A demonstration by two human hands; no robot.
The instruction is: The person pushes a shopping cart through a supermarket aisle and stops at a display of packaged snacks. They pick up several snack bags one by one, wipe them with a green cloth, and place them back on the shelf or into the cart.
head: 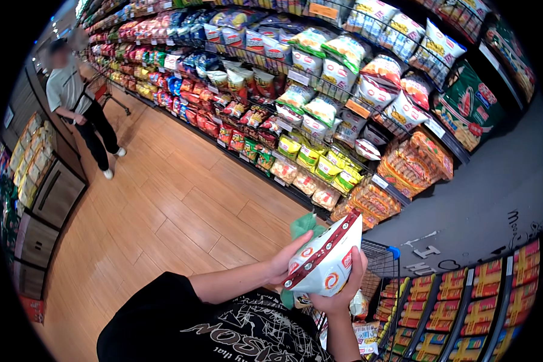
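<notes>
Between my two hands is a puffed white snack bag [322,264] with a dark red band along its edge. It is tilted above the wire shopping cart [391,289]. My left hand [287,262] grips its left side, thumb on the front near the band. A green cloth [306,226] shows at that hand behind the bag; how it is held is hidden. My right hand [347,289] holds the bag's right side and lower edge, fingers partly on the front. Below, a blue and white package [365,337] lies in the cart, partly hidden by my right forearm.
Tiered wire racks with chip bags [339,77] line the far side of the aisle. Bulk orange snack packs [373,203] hang at the rack's end. Stacked packages [443,307] fill a shelf beside the cart. A person [74,90] stands on the wood-look floor [176,208] near another cart [111,92].
</notes>
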